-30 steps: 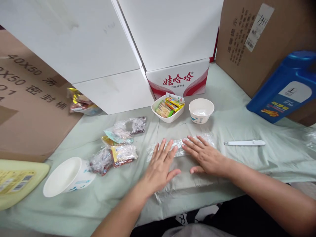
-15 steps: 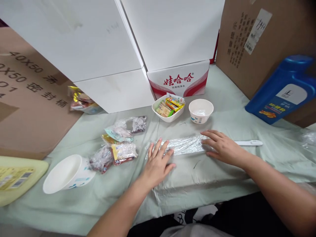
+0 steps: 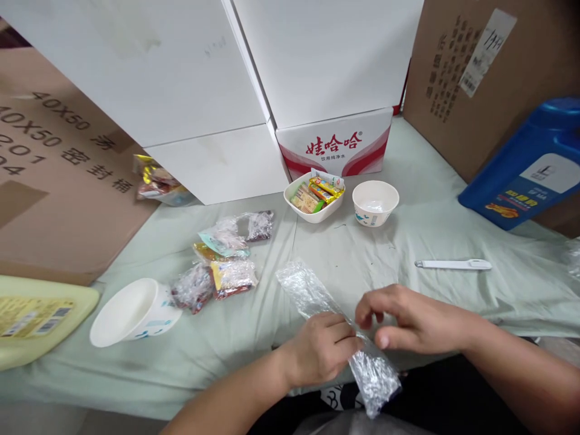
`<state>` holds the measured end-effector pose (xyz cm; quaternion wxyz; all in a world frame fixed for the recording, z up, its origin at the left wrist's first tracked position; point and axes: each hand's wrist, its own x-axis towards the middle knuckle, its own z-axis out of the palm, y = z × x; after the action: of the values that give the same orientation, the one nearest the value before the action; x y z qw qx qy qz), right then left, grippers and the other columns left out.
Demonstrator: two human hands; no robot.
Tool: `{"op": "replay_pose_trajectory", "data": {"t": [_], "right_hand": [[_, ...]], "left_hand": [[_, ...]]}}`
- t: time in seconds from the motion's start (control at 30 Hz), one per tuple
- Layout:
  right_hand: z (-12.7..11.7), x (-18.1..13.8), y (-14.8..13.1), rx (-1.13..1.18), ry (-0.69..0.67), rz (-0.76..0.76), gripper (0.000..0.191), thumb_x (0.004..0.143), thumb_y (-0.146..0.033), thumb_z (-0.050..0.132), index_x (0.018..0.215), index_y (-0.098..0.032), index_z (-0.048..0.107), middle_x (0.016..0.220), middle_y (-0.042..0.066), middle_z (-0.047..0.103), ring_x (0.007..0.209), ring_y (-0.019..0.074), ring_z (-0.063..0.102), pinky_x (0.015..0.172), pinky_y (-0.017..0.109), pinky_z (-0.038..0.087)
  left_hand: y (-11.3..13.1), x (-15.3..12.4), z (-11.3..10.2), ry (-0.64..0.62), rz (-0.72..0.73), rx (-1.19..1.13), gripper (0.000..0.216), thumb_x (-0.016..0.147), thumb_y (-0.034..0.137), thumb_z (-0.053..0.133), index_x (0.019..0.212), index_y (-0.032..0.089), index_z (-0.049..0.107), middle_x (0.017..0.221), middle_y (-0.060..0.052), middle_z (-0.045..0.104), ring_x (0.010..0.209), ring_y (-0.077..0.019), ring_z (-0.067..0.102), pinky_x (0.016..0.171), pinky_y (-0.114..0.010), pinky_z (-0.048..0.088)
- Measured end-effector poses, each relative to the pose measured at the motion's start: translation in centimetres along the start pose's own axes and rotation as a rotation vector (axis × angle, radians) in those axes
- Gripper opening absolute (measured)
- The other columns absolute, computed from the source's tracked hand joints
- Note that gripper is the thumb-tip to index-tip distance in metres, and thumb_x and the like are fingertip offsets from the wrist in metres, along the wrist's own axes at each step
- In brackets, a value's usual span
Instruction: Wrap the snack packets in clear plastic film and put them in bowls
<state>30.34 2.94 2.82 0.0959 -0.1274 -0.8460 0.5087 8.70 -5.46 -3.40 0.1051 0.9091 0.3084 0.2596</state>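
Note:
A long strip of crinkled clear plastic wrap (image 3: 308,291) slants from the cloth down past the table's front edge. My left hand (image 3: 319,348) is closed around its middle. My right hand (image 3: 410,320) pinches the strip just to the right of the left hand, fingers curled. The strip's lower end (image 3: 376,377) hangs free below both hands. What is inside the wrap cannot be made out.
On the pale green cloth (image 3: 421,241) sit a bowl of snack packets (image 3: 313,199), an empty white bowl (image 3: 375,203), a tipped white bowl (image 3: 131,311), several wrapped snack bundles (image 3: 217,272) and a white utensil (image 3: 453,264). White boxes (image 3: 254,90), cardboard cartons (image 3: 489,72) and a blue jug (image 3: 530,166) stand behind.
The plastic strip lay flat on the cloth under both flat hands. Now both hands have taken hold of it and lifted it toward me, tilted diagonally.

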Motion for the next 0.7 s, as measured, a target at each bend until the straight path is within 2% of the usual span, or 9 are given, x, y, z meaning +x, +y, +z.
{"op": "replay_pose_trajectory", "data": {"t": [0.1, 0.13, 0.2, 0.27, 0.33, 0.4, 0.5, 0.6, 0.7], "right_hand": [[-0.5, 0.7, 2.3, 0.261, -0.066, -0.061, 0.079, 0.090, -0.073, 0.034, 0.143, -0.015, 0.037, 0.130, 0.017, 0.057, 0.114, 0.0239, 0.057, 0.093, 0.038, 0.044], [-0.3, 1.0, 3.0, 0.294, -0.124, -0.040, 0.086, 0.087, -0.074, 0.040, 0.149, -0.015, 0.028, 0.134, 0.018, 0.055, 0.117, 0.0252, 0.055, 0.094, 0.039, 0.044], [0.6, 1.5, 4.0, 0.252, -0.168, 0.080, 0.098, 0.080, -0.066, 0.061, 0.153, -0.016, 0.019, 0.127, 0.016, 0.059, 0.107, 0.0247, 0.060, 0.088, 0.036, 0.048], [1.9, 1.9, 4.4, 0.139, -0.100, 0.220, 0.094, 0.078, -0.046, 0.072, 0.153, -0.017, 0.022, 0.111, 0.010, 0.066, 0.090, 0.0203, 0.063, 0.078, 0.032, 0.050], [2.9, 2.3, 4.4, 0.077, -0.018, 0.286, 0.079, 0.082, -0.027, 0.066, 0.151, -0.018, 0.027, 0.096, 0.005, 0.070, 0.079, 0.0167, 0.064, 0.073, 0.029, 0.049], [3.6, 2.6, 4.3, 0.063, 0.031, 0.294, 0.069, 0.085, -0.018, 0.057, 0.149, -0.017, 0.030, 0.090, 0.004, 0.071, 0.077, 0.0157, 0.065, 0.072, 0.029, 0.049], [3.9, 2.9, 4.2, 0.055, 0.068, 0.286, 0.070, 0.084, -0.015, 0.055, 0.149, -0.015, 0.029, 0.089, 0.004, 0.072, 0.077, 0.0163, 0.066, 0.073, 0.030, 0.050], [4.0, 3.1, 4.3, 0.084, 0.125, 0.287, 0.074, 0.082, -0.013, 0.056, 0.149, -0.016, 0.025, 0.091, 0.004, 0.071, 0.077, 0.0152, 0.066, 0.073, 0.029, 0.051], [4.1, 3.1, 4.4, 0.088, 0.194, 0.301, 0.067, 0.083, -0.013, 0.056, 0.145, -0.017, 0.031, 0.094, 0.005, 0.069, 0.079, 0.0145, 0.066, 0.075, 0.029, 0.052]], "left_hand": [[0.1, -0.3, -0.7, 0.138, -0.137, -0.319, 0.013, 0.092, 0.016, 0.050, 0.100, 0.018, 0.059, 0.093, -0.005, 0.071, 0.083, -0.0159, 0.067, 0.076, -0.028, 0.054], [0.0, -0.4, -1.0, 0.205, -0.236, -0.420, 0.009, 0.091, 0.016, 0.052, 0.097, 0.019, 0.058, 0.092, -0.005, 0.071, 0.084, -0.0153, 0.068, 0.077, -0.027, 0.054], [-0.4, -0.4, -1.5, 0.339, -0.487, -0.586, 0.001, 0.091, 0.020, 0.055, 0.090, 0.019, 0.055, 0.087, -0.004, 0.070, 0.082, -0.0151, 0.068, 0.075, -0.026, 0.054], [-1.2, -0.4, -1.9, 0.457, -0.731, -0.707, 0.009, 0.089, 0.024, 0.058, 0.086, 0.019, 0.052, 0.081, -0.003, 0.069, 0.077, -0.0154, 0.068, 0.071, -0.026, 0.053], [-2.3, -0.4, -2.0, 0.545, -0.904, -0.787, 0.017, 0.084, 0.028, 0.062, 0.086, 0.020, 0.048, 0.076, -0.001, 0.066, 0.070, -0.0144, 0.066, 0.064, -0.025, 0.052], [-3.4, -0.6, -2.0, 0.607, -1.009, -0.789, 0.026, 0.078, 0.030, 0.066, 0.091, 0.021, 0.045, 0.071, 0.003, 0.061, 0.060, -0.0120, 0.062, 0.057, -0.022, 0.049], [-4.2, -0.9, -2.0, 0.548, -1.076, -0.580, 0.038, 0.075, 0.026, 0.064, 0.107, 0.021, 0.044, 0.069, 0.006, 0.057, 0.057, -0.0116, 0.058, 0.056, -0.023, 0.047], [-3.8, -1.5, -2.7, 0.375, -1.054, -0.150, 0.049, 0.077, 0.020, 0.057, 0.124, 0.021, 0.042, 0.073, 0.004, 0.059, 0.067, -0.0149, 0.061, 0.067, -0.028, 0.048], [-3.5, -2.0, -3.5, 0.225, -1.013, 0.146, 0.050, 0.079, 0.018, 0.053, 0.128, 0.020, 0.043, 0.074, 0.003, 0.062, 0.068, -0.0171, 0.063, 0.068, -0.029, 0.047]]}}
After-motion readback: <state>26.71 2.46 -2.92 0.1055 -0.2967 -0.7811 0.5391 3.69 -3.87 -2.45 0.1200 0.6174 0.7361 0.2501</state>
